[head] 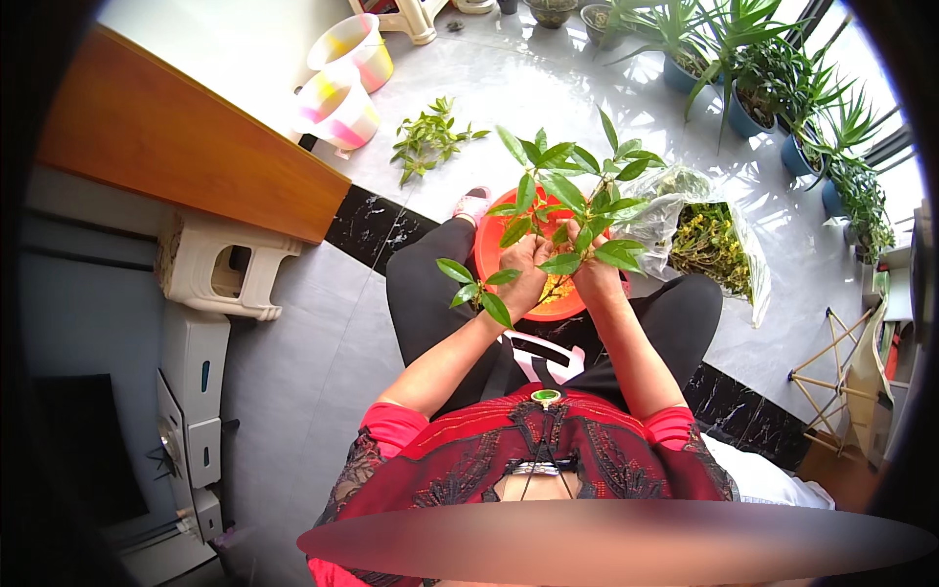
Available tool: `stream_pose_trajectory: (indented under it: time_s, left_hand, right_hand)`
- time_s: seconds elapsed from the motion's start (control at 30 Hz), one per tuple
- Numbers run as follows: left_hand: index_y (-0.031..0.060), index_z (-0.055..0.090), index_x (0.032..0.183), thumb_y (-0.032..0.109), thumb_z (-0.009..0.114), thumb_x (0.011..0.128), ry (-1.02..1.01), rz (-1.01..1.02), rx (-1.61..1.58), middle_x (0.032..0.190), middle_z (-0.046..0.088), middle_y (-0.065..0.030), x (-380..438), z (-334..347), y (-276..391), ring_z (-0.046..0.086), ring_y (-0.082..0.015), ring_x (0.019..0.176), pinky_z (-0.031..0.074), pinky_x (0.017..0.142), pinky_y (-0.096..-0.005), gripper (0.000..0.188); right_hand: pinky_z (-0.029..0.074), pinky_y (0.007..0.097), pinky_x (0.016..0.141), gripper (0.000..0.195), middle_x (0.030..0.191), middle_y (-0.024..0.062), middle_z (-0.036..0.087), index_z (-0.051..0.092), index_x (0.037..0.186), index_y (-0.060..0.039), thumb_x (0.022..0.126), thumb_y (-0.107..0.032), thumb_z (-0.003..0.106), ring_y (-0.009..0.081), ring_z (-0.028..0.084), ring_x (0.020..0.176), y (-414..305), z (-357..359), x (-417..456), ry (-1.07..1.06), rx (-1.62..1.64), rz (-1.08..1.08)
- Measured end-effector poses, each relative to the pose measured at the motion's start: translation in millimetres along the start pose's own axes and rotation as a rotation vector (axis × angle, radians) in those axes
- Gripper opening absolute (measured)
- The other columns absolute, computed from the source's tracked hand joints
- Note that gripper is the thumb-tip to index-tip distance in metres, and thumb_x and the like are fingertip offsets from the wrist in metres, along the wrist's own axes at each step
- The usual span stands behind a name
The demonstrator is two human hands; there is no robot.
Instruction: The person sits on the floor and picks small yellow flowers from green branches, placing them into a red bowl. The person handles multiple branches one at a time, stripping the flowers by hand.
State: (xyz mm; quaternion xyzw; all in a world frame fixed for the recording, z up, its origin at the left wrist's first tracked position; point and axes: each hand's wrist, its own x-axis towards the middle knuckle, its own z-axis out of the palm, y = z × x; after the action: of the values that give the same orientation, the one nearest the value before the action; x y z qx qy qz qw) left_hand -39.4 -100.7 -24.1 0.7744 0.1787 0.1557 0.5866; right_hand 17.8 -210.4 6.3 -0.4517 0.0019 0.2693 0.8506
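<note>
My left hand (521, 273) is closed on a leafy green branch (563, 192), near its stems. On the other side, my right hand (596, 270) grips the same branch, its fingertips partly hidden by leaves. A leafy sprig (477, 287) sticks out beside my left wrist; where it joins is hidden. Both hands are above an orange-red plastic basin (487, 253) between my knees. Small yellow-orange pieces (559, 295), perhaps petals, lie in the basin. To its right, a clear plastic bag (645, 224) holds cut stems with yellow blossoms (700, 246).
Cut leafy sprigs (433, 139) lie on the grey tile floor beyond my left foot. Two tinted plastic buckets (341, 110) stand by the wooden panel (198, 139). Potted plants (752, 110) line the window. A plastic stool (220, 264) is at left, a folding frame (836, 385) at right.
</note>
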Motion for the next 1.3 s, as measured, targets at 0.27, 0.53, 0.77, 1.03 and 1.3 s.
stream_pose_trajectory:
  time_s: [0.27, 0.53, 0.77, 1.03, 1.3]
  left_hand:
    - [-0.0026, 0.057, 0.078, 0.013, 0.057, 0.087, 0.066, 0.017, -0.016, 0.070, 0.059, -0.0180, 10, -4, -46, 0.057, -0.0299, 0.063, 0.043, 0.060, -0.0381, 0.018]
    - [-0.0010, 0.058, 0.080, 0.016, 0.057, 0.088, 0.044, 0.042, 0.145, 0.069, 0.059, -0.0137, 16, -14, -33, 0.056, -0.0239, 0.063, 0.043, 0.059, -0.0352, 0.019]
    - [0.0003, 0.060, 0.083, 0.018, 0.056, 0.089, 0.028, 0.032, 0.233, 0.069, 0.060, -0.0185, 19, -33, 0, 0.059, -0.0340, 0.063, 0.045, 0.058, -0.0401, 0.020]
    - [0.0047, 0.063, 0.088, 0.009, 0.059, 0.083, 0.135, 0.309, 0.493, 0.080, 0.059, -0.0135, 23, -52, -8, 0.059, -0.0351, 0.073, 0.046, 0.061, -0.0401, 0.007]
    - [0.0059, 0.064, 0.087, 0.002, 0.064, 0.076, 0.143, 0.424, 0.472, 0.077, 0.056, -0.0117, 24, -65, 9, 0.058, -0.0329, 0.066, 0.046, 0.058, -0.0379, 0.012]
  right_hand:
    - [0.031, 0.0219, 0.050, 0.019, 0.068, -0.0047, 0.050, 0.059, 0.083, -0.0067, 0.090, -0.024, 0.059, 0.0043, 0.042, 0.058, 15, -7, -1, 0.050, -0.284, 0.023]
    - [0.035, 0.0283, 0.051, 0.017, 0.062, 0.0051, 0.054, 0.060, 0.079, -0.0051, 0.086, -0.021, 0.062, 0.0165, 0.049, 0.054, 52, -59, 21, 0.043, -1.199, -0.567]
    - [0.041, 0.0395, 0.056, 0.017, 0.067, 0.0113, 0.056, 0.059, 0.087, -0.0032, 0.087, -0.020, 0.062, 0.0256, 0.054, 0.060, 61, -65, 15, -0.061, -1.307, -0.588]
    - [0.044, 0.0331, 0.057, 0.010, 0.072, 0.0075, 0.059, 0.059, 0.089, -0.0032, 0.088, -0.013, 0.056, 0.0209, 0.056, 0.063, 65, -75, 23, -0.142, -1.197, -0.331]
    - [0.044, 0.0270, 0.062, 0.012, 0.077, 0.0026, 0.060, 0.061, 0.095, -0.0013, 0.085, -0.008, 0.058, 0.0109, 0.054, 0.068, 78, -94, 37, -0.123, -0.528, -0.197]
